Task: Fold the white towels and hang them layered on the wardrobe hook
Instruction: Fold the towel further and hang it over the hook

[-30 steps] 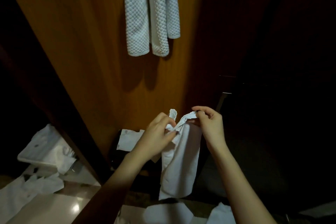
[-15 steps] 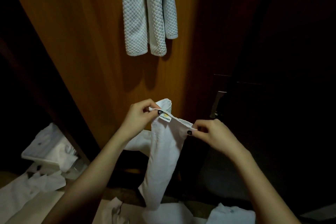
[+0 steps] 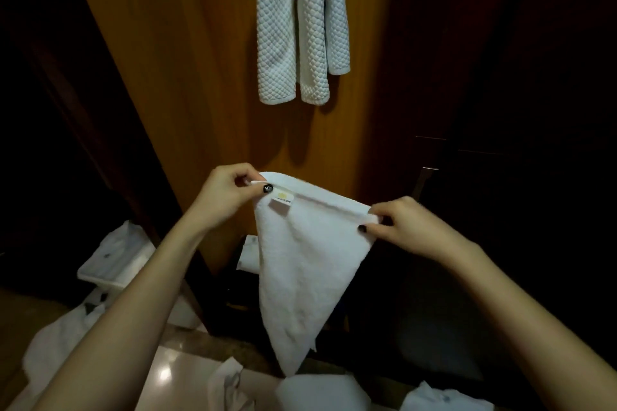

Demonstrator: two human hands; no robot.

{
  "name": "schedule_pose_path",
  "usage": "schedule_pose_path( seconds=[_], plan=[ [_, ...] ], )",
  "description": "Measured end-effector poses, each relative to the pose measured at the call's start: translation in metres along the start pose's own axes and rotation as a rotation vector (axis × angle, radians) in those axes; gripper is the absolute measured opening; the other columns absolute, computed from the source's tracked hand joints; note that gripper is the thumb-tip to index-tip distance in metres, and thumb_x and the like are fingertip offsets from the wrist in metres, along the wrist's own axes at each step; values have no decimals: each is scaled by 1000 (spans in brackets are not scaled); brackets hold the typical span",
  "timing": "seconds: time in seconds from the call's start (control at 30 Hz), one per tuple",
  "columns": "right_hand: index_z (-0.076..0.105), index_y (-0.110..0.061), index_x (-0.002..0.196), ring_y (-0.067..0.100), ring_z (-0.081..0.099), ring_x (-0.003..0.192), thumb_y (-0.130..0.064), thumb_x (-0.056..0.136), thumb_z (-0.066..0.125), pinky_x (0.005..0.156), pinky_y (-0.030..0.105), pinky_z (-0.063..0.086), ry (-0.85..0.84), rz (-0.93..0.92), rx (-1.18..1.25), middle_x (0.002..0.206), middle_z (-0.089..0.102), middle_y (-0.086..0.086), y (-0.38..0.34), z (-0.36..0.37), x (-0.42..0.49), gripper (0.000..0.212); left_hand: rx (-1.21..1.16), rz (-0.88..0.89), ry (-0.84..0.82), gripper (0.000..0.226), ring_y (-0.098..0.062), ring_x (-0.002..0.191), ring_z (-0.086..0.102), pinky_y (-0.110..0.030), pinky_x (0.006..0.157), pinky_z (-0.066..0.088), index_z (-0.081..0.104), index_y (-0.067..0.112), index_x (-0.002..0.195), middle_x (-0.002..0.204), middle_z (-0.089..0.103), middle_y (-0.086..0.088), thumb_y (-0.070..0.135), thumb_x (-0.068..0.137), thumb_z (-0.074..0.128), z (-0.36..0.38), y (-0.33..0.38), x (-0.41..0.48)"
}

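A small white towel (image 3: 300, 264) hangs stretched between my two hands in front of the wooden wardrobe door (image 3: 187, 77). My left hand (image 3: 227, 193) pinches its upper left corner, beside a small sewn label (image 3: 282, 201). My right hand (image 3: 407, 227) pinches the upper right corner. The towel's lower part droops to a point near the floor. A waffle-textured white towel (image 3: 300, 23) hangs folded high on the door; the hook that holds it lies outside the frame.
More white towels lie on the floor at the bottom (image 3: 320, 392) and lower left (image 3: 56, 347). A white tray (image 3: 110, 264) with cloth stands at the left. The dark wardrobe interior with a metal handle (image 3: 422, 182) is to the right.
My hands have drawn apart and pulled the towel's top edge out straight. The bunched cloth has opened into a flat hanging sheet, and the view has moved closer to the door.
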State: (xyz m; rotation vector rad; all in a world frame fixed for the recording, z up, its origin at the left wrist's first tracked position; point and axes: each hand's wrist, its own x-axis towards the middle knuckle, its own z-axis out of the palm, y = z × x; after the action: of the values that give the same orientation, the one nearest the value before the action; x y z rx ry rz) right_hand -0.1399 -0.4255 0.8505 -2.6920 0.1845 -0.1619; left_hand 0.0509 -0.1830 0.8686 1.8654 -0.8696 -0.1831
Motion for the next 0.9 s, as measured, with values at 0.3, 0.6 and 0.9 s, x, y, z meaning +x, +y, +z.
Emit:
schedule_pose_path(
  seconds=[0.3,0.6,0.9],
  plan=[
    [54,-10,60,20,54,59,-19,86,72,55,30,38,280,-1,360,67,60,9,-22,-24,4,33,43,-11,126,20,0,64,56,-11,61,42,65,15,67,72,66,1,6,79,79,-25,0,0],
    [58,-12,67,28,58,57,-34,88,68,50,43,43,322,40,261,69,64,9,-21,-45,-2,33,33,34,-2,19,2,68,60,-10,67,46,68,14,68,68,67,9,2,76,79,-29,9,1],
    [53,-8,71,8,42,49,-21,91,68,46,21,31,389,38,195,68,58,14,-22,-42,1,28,29,-20,-64,18,2,65,58,-11,64,45,68,13,67,64,67,11,1,75,79,-29,14,3]
  ],
)
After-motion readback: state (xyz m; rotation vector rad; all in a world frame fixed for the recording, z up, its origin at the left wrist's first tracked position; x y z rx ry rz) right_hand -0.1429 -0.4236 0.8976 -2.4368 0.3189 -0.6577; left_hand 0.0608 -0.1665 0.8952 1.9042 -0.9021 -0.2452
